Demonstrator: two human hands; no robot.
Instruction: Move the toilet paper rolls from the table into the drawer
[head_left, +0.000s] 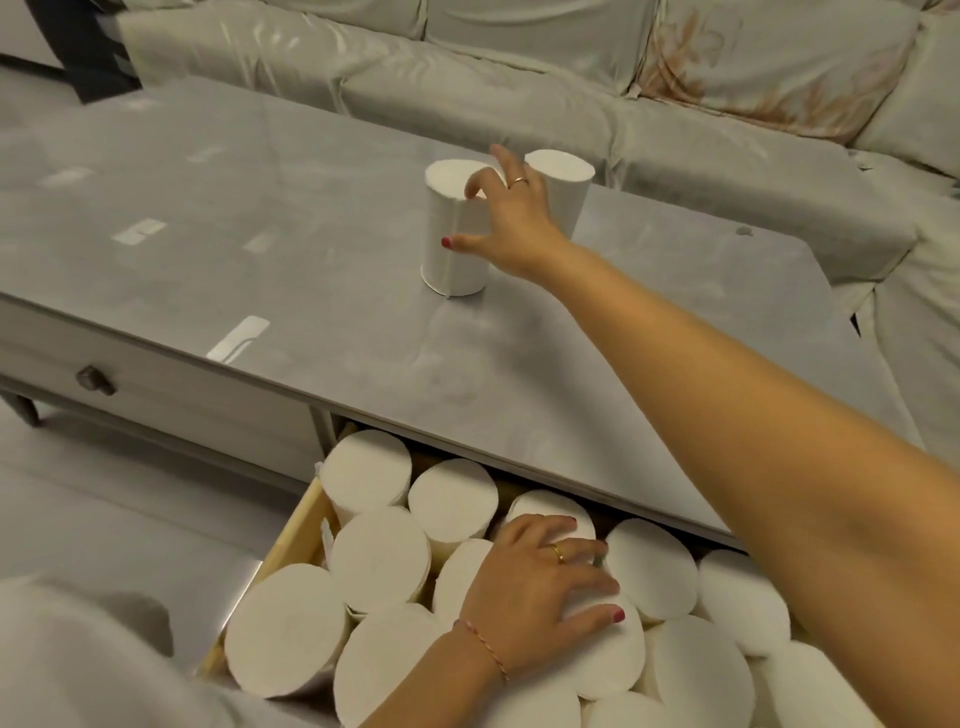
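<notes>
Reaching across the grey table (322, 218), a person's right hand (511, 218) closes on the nearer of two upright toilet paper rolls (452, 234), fingers (475, 187) spread apart and curled over its top rim while the thumb presses its side lower down; the grip looks not yet fully clamped. Just behind those fingers, on the far side of the hand, stands the second roll (563, 182), close beside the first and untouched. These appear to be the last two rolls left on the tabletop.

Below the table edge, the left hand (540, 587) lies palm-down in the open drawer (291, 535), fingers splayed and pressing on the top of a packed roll (602, 644), apparently steadying or pushing it down so that room remains for more. Rolls stand on end all around those fingers, packed tight against one another, with a darker gap just beyond the fingertips, near the back of the drawer, that may take another.

A covered pale sofa (675, 104) runs behind the table. A second drawer with a dark knob (96, 380) sits shut, well left of both hands.
</notes>
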